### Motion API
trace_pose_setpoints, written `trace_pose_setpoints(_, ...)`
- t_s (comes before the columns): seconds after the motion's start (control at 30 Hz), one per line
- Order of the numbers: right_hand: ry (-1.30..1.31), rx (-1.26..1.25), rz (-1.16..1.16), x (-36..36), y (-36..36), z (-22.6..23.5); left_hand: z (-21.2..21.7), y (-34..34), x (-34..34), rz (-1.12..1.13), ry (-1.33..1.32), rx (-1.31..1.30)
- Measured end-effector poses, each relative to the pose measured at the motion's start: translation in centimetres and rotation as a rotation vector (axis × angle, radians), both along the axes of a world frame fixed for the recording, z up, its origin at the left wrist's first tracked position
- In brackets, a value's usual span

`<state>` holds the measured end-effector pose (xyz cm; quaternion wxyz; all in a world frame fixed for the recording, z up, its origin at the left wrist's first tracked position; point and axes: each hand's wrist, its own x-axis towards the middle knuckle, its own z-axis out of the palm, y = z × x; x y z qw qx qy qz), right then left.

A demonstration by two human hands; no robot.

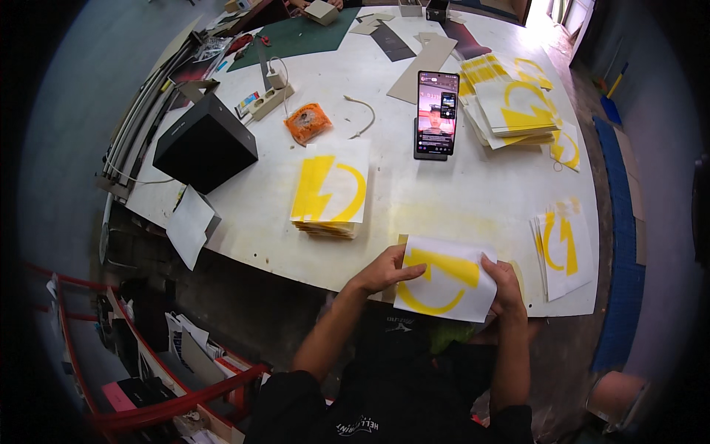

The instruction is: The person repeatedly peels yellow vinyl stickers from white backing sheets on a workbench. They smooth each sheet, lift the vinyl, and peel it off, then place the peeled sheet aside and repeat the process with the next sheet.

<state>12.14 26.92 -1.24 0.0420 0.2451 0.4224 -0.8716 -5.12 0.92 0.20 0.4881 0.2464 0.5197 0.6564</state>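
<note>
Between my two hands, at the table's front edge, is a white paper bag (444,285) printed with a yellow bolt and arc. My left hand (388,270) grips its left side, thumb lying on top. The right side is pinched by my right hand (504,285), thumb at the upper corner. Whether it is one bag or several layers I cannot tell. Ahead and to the left lies a thick stack of similar bags (330,189). A smaller fanned pile of bags (564,248) rests to the right of my right hand.
A phone (436,111) stands lit on a holder mid-table. Behind it on the right is a larger bag pile (518,107). On the left are a black box (207,144), an orange packet (308,122) and a power strip (271,102). Another person's hands (318,6) hold a grey box at the far edge.
</note>
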Motion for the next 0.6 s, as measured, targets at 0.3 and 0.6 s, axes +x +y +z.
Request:
trace_pose_setpoints(0.3,0.121,0.554,-0.052,1.7,-1.9,2.3,0.2,1.2,-0.4,0.05,0.07,0.076)
trace_pose_setpoints(0.6,0.046,0.535,-0.263,0.6,-2.9,1.7,-0.2,1.8,2.7,0.427,0.217,-0.197)
